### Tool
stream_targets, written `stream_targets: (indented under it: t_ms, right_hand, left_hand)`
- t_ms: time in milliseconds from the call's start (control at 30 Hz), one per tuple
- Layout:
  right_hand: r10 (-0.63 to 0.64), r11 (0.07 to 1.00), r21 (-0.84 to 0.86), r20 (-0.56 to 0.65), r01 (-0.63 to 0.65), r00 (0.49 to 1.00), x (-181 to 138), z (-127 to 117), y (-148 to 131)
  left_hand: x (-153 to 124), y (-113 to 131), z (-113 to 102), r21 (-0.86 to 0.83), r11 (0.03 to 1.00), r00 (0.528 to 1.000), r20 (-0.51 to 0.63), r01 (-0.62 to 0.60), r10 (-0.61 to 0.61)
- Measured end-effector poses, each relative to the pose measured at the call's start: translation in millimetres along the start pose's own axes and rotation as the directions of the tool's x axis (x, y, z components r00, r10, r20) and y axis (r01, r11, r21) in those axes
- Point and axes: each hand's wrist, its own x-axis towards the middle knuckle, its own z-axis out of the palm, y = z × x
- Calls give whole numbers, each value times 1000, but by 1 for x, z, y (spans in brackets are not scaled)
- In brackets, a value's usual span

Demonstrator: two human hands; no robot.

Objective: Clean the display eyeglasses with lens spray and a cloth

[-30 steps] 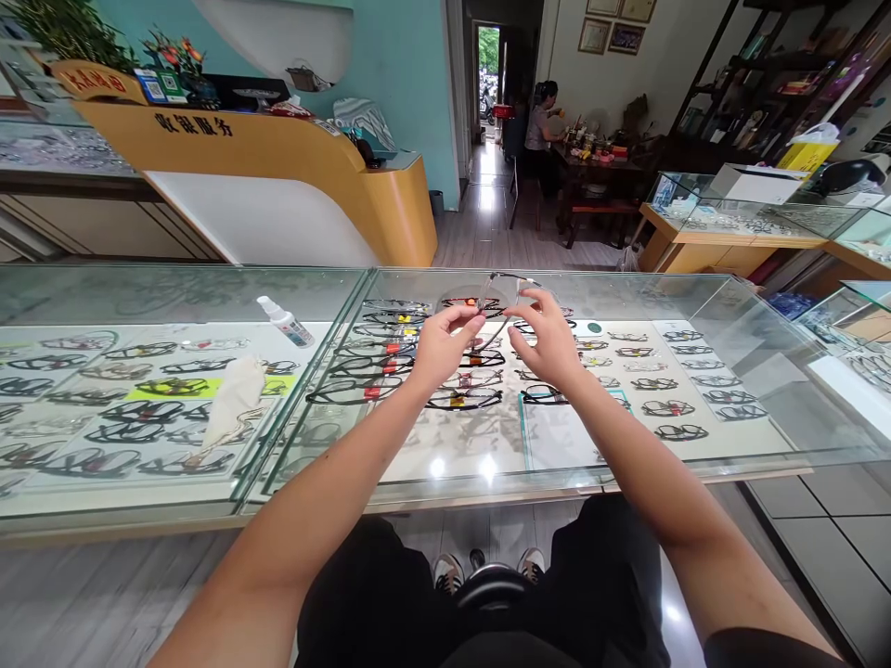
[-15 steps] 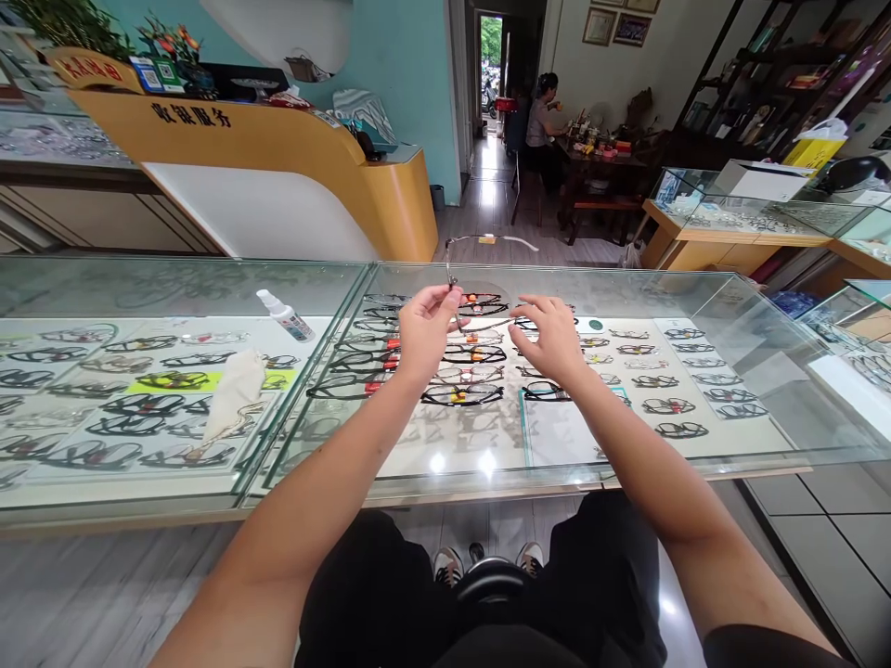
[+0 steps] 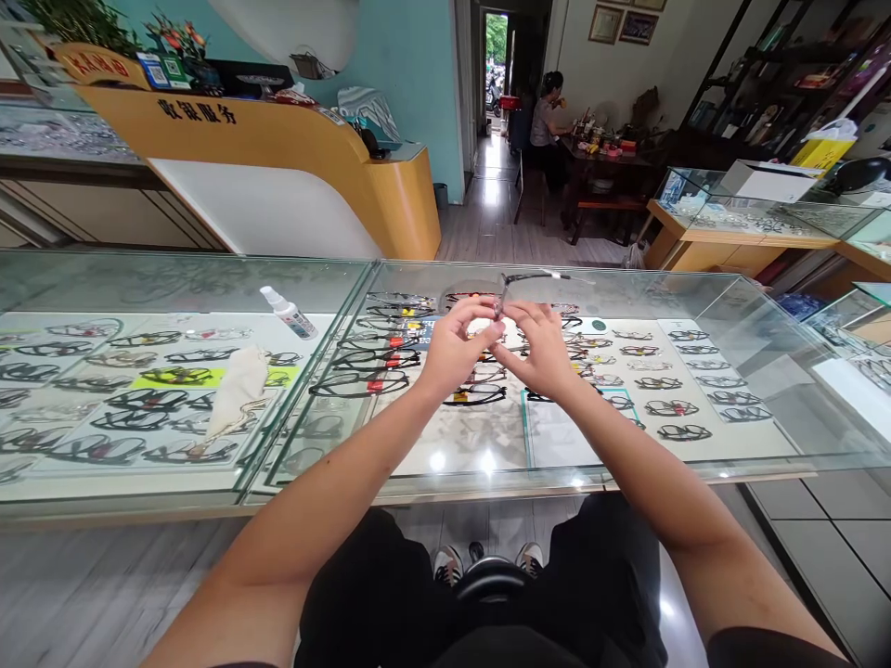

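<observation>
A pair of eyeglasses (image 3: 533, 276) is held up over the glass counter, one dark temple with a pale tip pointing right. My left hand (image 3: 456, 351) pinches the frame near its hinge between thumb and fingers. My right hand (image 3: 541, 351) meets it there, its fingers bent against the same frame. My fingers hide most of the frame and the exact contact points. Under the glass top lie rows of eyeglasses (image 3: 358, 383), several with red or yellow tags, partly covered by my hands.
On the left part of the counter (image 3: 432, 471) stand a white spray bottle (image 3: 289, 314) and a cream cloth pouch (image 3: 238, 385). A cashier desk (image 3: 278, 125) is beyond. At a table in the back, a person (image 3: 547, 116) sits. Another display case (image 3: 744, 218) stands right.
My right hand has moved left and closed onto the eyeglasses. My left hand has shifted right and slightly down, and the glasses have turned, with the raised temple now lower and farther right.
</observation>
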Motion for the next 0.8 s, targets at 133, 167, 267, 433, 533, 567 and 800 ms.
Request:
stream_targets:
  t_ms: [133,167,267,433,533,567,800]
  right_hand:
    - [0,999,40,24,-1,1000,-3,9,3]
    - [11,999,52,30,-13,999,-4,10,5]
    - [24,997,66,38,-27,999,-4,12,7]
    - [13,998,60,19,-14,1000,-3,11,6]
    - [17,996,87,-20,-15,1000,-2,7,5]
    - [24,995,97,-27,-22,999,-2,6,5]
    - [62,992,114,-90,-51,994,-1,2,13]
  left_hand:
    - [-3,-1,4,-37,998,997,56,47,-45]
    - [-3,-2,4,-47,997,996,62,64,-61]
    - [-1,-5,0,-43,994,993,76,99,-95]
    - [-1,-3,-4,65,996,993,100,54,-61]
    - [6,4,-14,242,967,996,54,-81,70]
    - [11,7,-21,320,938,991,15,-134,136]
    - [54,21,-127,800,587,724,-479,128,496]
